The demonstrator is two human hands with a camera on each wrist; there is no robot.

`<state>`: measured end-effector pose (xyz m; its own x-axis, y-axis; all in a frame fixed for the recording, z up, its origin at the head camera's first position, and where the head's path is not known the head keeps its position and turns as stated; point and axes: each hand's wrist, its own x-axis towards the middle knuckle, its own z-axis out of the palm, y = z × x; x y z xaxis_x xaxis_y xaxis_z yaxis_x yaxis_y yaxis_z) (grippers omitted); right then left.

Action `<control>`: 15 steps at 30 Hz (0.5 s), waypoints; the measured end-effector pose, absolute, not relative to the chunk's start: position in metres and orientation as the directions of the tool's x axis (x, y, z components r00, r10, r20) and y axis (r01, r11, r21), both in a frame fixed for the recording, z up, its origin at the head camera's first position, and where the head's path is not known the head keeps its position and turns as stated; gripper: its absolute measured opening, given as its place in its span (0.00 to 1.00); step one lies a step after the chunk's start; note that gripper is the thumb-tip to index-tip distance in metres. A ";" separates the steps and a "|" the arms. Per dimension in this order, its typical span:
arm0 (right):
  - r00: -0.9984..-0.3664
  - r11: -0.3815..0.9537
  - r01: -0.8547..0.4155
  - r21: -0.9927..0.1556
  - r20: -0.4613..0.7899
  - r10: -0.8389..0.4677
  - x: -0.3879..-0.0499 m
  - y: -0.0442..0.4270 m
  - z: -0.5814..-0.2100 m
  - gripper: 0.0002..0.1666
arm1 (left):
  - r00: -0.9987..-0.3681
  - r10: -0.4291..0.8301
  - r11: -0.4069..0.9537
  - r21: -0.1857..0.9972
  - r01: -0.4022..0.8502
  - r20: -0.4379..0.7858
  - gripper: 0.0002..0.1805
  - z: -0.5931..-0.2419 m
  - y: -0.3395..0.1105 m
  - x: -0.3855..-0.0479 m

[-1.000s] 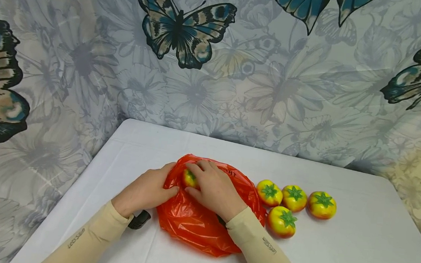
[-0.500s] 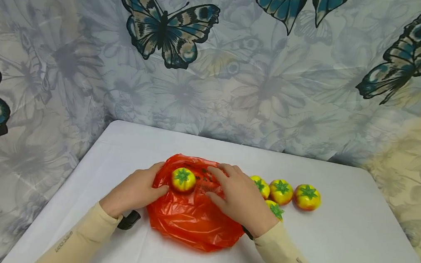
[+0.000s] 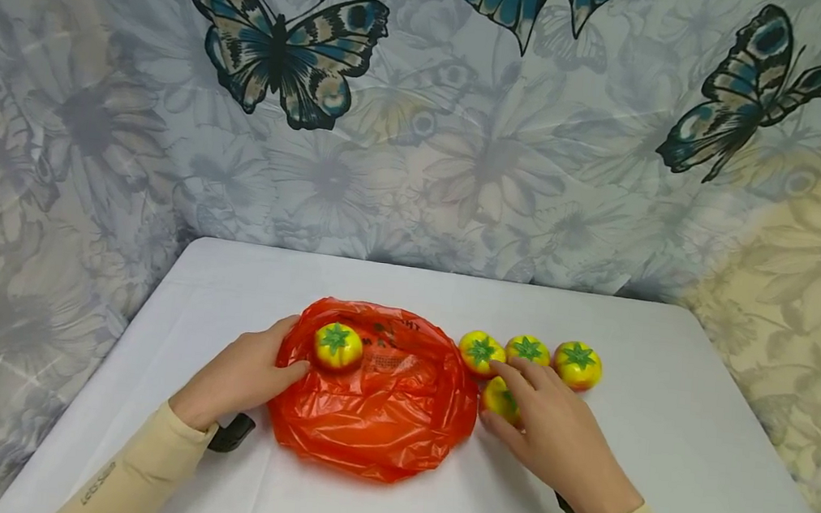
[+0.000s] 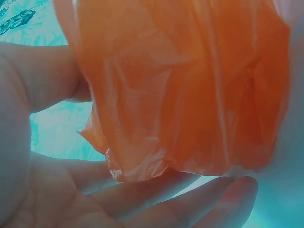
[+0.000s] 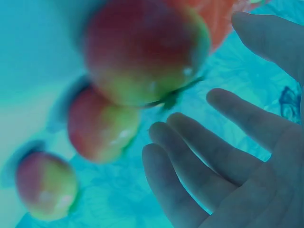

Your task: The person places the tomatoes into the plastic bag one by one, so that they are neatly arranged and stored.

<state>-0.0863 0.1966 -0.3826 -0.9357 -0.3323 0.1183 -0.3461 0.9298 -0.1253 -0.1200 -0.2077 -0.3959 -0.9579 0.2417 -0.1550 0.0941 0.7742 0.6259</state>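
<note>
A red plastic bag lies on the white table, with one red-yellow fruit inside its opening. My left hand holds the bag's left rim between thumb and fingers; the left wrist view shows the bag between the thumb and fingers of that hand. Over the nearest loose fruit, right of the bag, is my right hand, thumb and fingers spread. In the right wrist view, that hand has relaxed fingers beside a large fruit, with a gap between.
Three more fruits stand in a row behind the right hand: one by the bag, a middle one and a right one. Patterned butterfly cloth hangs behind the white table.
My right hand has left the fruit in the bag and moved right to the loose fruits. My left hand stays at the bag's rim. The head view has shifted right.
</note>
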 end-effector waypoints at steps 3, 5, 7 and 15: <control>-0.942 0.936 -0.330 -0.124 0.107 -0.318 -0.084 0.201 -0.386 0.41 | -0.959 0.238 0.775 0.625 0.093 -0.152 0.41 -0.395 -0.209 -0.120; -0.944 0.938 -0.323 -0.127 0.110 -0.311 -0.083 0.203 -0.390 0.41 | -0.958 0.240 0.775 0.626 0.092 -0.156 0.41 -0.395 -0.209 -0.119; -0.946 0.939 -0.319 -0.128 0.108 -0.306 -0.083 0.204 -0.393 0.42 | -0.957 0.237 0.776 0.625 0.084 -0.166 0.41 -0.396 -0.209 -0.119; -0.948 0.940 -0.311 -0.139 0.118 -0.297 -0.081 0.206 -0.405 0.41 | -0.958 0.235 0.784 0.614 0.088 -0.164 0.41 -0.398 -0.208 -0.122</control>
<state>-0.0809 0.2056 -0.4046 -0.9477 -0.2965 0.1180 -0.3114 0.9400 -0.1394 -0.1222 -0.2078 -0.3983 -0.9581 0.2350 -0.1635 0.0875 0.7842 0.6144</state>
